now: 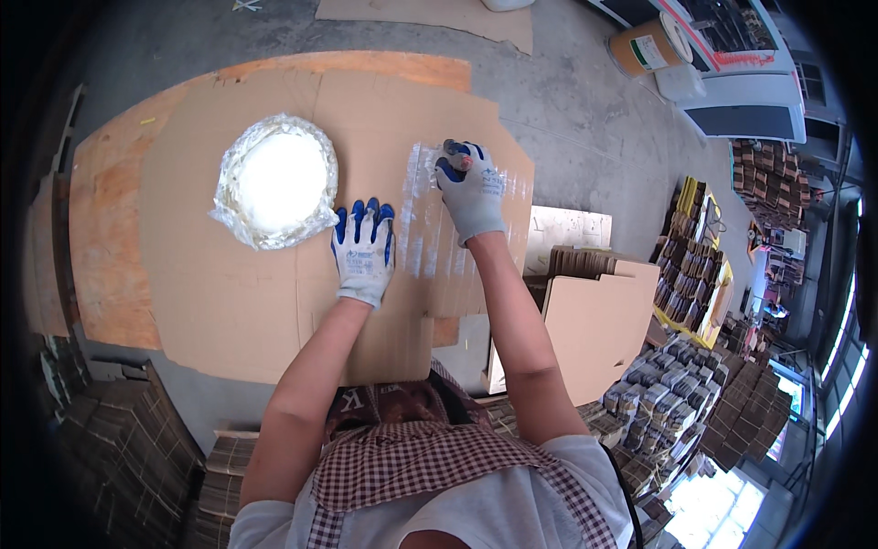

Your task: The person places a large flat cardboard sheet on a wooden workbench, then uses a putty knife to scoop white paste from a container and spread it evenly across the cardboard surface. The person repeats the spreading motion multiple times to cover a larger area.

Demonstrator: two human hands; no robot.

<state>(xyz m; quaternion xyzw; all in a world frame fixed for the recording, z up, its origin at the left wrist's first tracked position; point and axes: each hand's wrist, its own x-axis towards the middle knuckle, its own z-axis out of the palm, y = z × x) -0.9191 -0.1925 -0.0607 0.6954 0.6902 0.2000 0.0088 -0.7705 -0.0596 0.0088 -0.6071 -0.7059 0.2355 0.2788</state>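
Observation:
A large flat sheet of brown cardboard (219, 320) lies on a wooden board. My left hand (366, 252), in a white glove with blue fingertips, presses flat on the sheet with its fingers stretched out. Farther right, my right hand (472, 192) wears a matching glove and rests at a patch of shiny clear tape strips (422, 220) on the cardboard. Its fingers are curled together. A small reddish spot shows between them, and I cannot make out what they hold. Left of my left hand sits a round, bright white thing (283, 183) with crinkled clear plastic around its rim.
Bare wood of the board (110, 247) shows at the left. Cut cardboard pieces (599, 320) stand right of my right forearm. Bundled cardboard stacks (663, 393) fill the right side, and more stacks (128, 448) stand lower left. A brown drum (645, 50) stands far right.

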